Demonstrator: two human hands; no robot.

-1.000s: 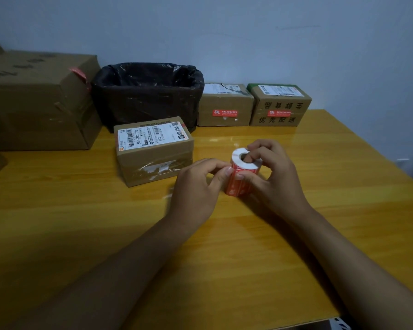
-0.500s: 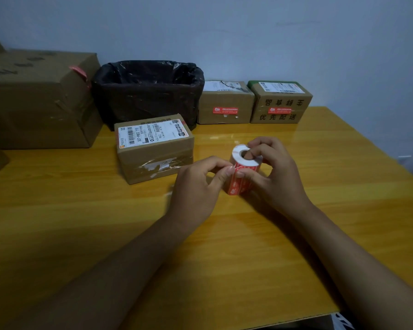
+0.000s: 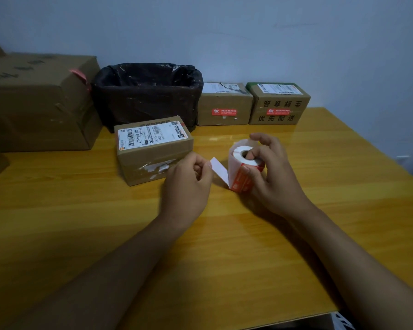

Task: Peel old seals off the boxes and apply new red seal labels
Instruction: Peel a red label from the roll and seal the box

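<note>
Pinching a white label end [image 3: 218, 170] in left hand [image 3: 188, 184], gripping cylindrical label roll [image 3: 244, 167] with right hand [image 3: 272, 172], just beside rectangular cardboard box [image 3: 153, 151]; resting on glossy wooden table [image 3: 224, 258], near edge well apart.

A roll of red seal labels [image 3: 244, 166] stands on end at the centre of the frame, its white top and hollow core facing up, with one label [image 3: 221, 171] peeled partly away to the left, white underside showing. Just left of it, a small cardboard box [image 3: 153, 151] carries a white shipping label on top and torn white seal remnants [image 3: 159, 166] on its near face. At upper right, two more boxes [image 3: 224, 107] [image 3: 278, 104] sit side by side, each bearing a red seal [image 3: 224, 111] [image 3: 278, 111] across its front face.
</note>
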